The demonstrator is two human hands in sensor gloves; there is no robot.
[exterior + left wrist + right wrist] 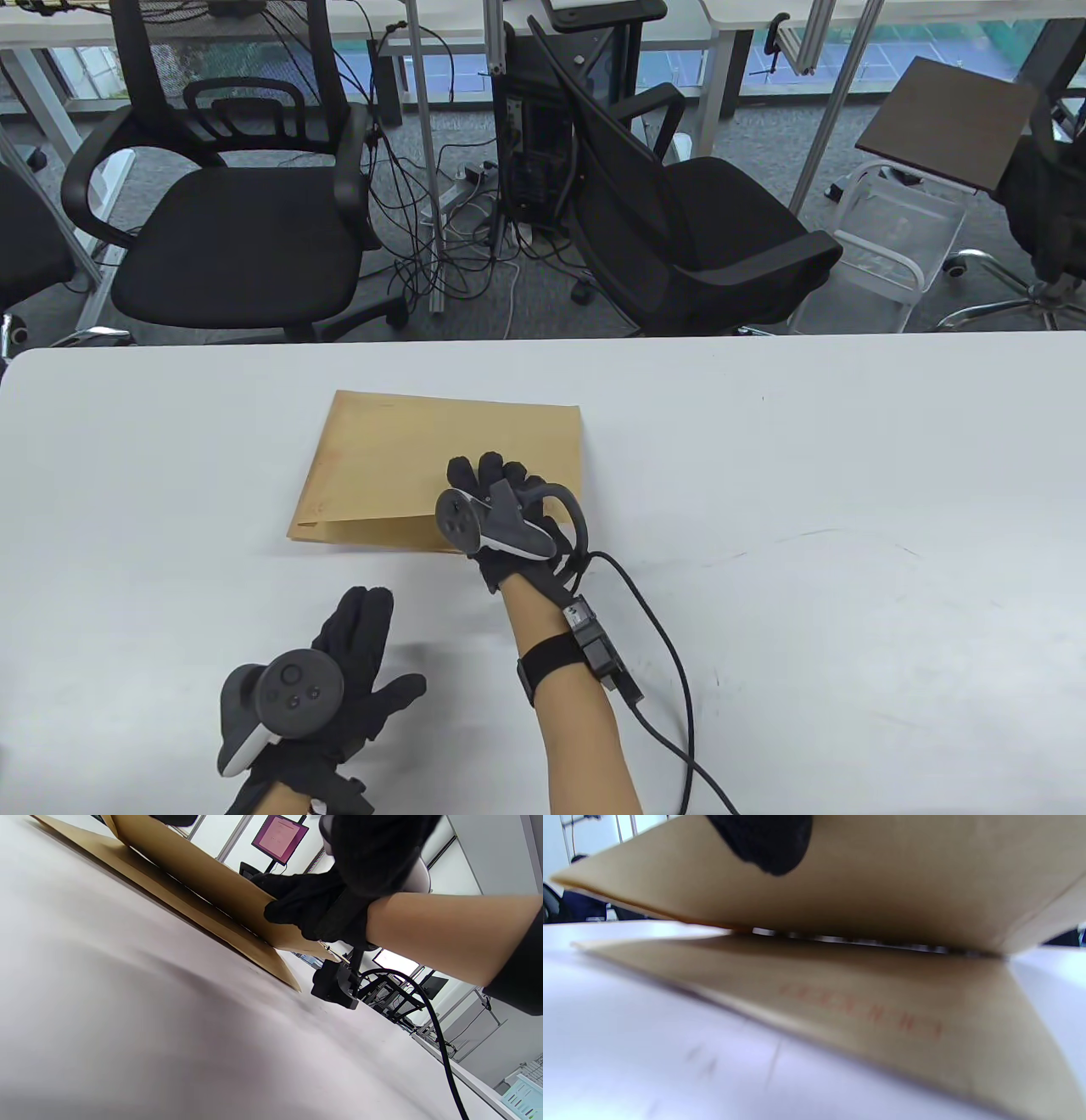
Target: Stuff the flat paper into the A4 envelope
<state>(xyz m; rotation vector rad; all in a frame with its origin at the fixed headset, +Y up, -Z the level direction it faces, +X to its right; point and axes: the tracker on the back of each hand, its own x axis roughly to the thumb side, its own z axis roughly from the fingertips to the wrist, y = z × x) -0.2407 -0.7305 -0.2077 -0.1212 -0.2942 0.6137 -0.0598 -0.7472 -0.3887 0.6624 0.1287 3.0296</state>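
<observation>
Place: an office or lab workspace
Seating: two black mesh-backed swivel office chairs (229,212) behind the white worktop (848,509)
Equipment: a black computer tower (536,144) on the floor, with a tangle of black and white cables (450,246) beside it
Floor: grey carpet (764,136)
Furniture: white desks with metal legs (721,51) further back
Screen: a wall-mounted monitor showing a pink display (280,836)

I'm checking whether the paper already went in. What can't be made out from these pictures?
- Inside of the envelope: table view, covered by its own top panel; right wrist view, the gap is dark and blurred.
- Red print on the flap: right wrist view, too blurred to read.
- Right hand fingertips: table view, hidden by the tracker.
</observation>
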